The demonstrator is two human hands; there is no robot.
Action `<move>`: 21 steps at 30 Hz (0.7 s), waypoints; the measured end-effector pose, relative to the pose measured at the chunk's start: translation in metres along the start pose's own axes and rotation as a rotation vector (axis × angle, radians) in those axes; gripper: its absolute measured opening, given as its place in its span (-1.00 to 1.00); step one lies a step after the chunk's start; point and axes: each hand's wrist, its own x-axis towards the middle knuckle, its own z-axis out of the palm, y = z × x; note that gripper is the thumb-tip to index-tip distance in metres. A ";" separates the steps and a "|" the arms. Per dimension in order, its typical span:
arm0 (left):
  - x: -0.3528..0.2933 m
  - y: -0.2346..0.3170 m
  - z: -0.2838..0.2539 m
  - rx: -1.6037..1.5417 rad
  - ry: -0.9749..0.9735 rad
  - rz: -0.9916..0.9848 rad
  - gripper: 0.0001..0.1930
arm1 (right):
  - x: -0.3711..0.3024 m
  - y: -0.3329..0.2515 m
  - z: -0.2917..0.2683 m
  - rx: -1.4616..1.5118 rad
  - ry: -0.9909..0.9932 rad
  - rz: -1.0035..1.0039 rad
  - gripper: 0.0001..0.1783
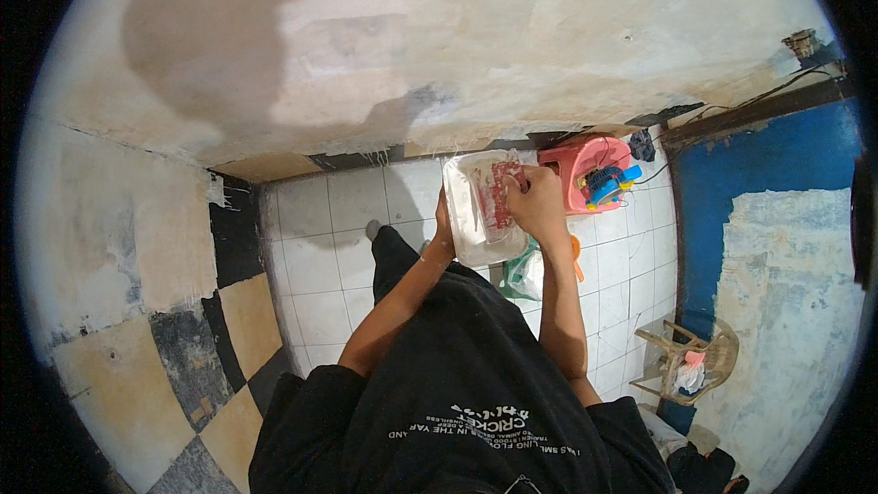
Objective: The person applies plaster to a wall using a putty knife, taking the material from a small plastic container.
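Nearest me, my black shirt [430, 348] bulged out below my forearms, and its loose front could have brushed the tub if I had drawn it in closer. Just past it, my left hand [443, 224] gripped the left side of the white tub [464, 247], which hung in front of me above the floor. Most of those fingers were hidden behind the wall of the tub, so I couldn't say how firm that hold was. I judged it the weak point: with one side held, a hard push from the right could have tipped the tub or twisted it loose.

My right hand [538, 199] was clenched on a red-and-white flat piece [498, 192] inside the tub, perhaps a scraper, though the smeared view left me unsure. Wet fingers could have let it skid and knocked my knuckles against the rim.

Right of the tub and lower down, a white-and-green bag [523, 274] lay where spills might have landed, and drips on the white tiles [315, 265] could have made my footing slick. Farther off to the right stood the pink stool [560, 163], bearing a blue-and-yellow tool [611, 185]; a wide elbow swing or stumble might have upset it. Beyond, the patchy wall [512, 46] had a ragged lower edge that might have shed flakes.
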 end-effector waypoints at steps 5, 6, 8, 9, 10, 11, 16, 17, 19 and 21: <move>-0.002 0.007 0.008 0.091 0.076 0.033 -0.31 | 0.000 0.002 -0.004 -0.033 0.019 0.029 -0.75; -0.002 0.007 0.004 0.062 0.039 0.023 -0.31 | 0.001 -0.001 -0.007 -0.053 0.017 0.038 -0.77; 0.001 0.007 -0.009 0.004 -0.036 0.001 -0.31 | 0.001 -0.002 -0.002 -0.073 0.007 0.004 -0.79; 0.004 0.003 -0.013 -0.007 -0.039 -0.008 -0.32 | 0.000 0.004 0.008 -0.077 0.006 -0.032 -0.79; 0.005 0.001 -0.015 -0.016 -0.039 -0.012 -0.33 | -0.001 0.009 0.016 -0.080 0.002 -0.070 -0.79; 0.006 -0.001 -0.018 -0.026 -0.040 -0.017 -0.34 | -0.002 0.012 0.020 -0.008 0.005 -0.053 -0.79; 0.000 0.008 -0.009 0.017 -0.063 0.033 -0.34 | -0.002 -0.005 -0.019 -0.066 -0.001 0.028 -0.82; 0.000 0.008 -0.011 -0.068 -0.166 0.008 -0.35 | 0.000 -0.003 -0.024 -0.072 0.040 -0.013 -0.81; 0.003 0.006 -0.014 -0.087 -0.117 -0.029 -0.33 | 0.006 -0.010 -0.028 -0.138 0.024 0.019 -0.70; -0.001 0.006 -0.006 -0.102 -0.128 -0.045 -0.34 | 0.009 -0.008 -0.020 -0.161 0.010 -0.010 -0.68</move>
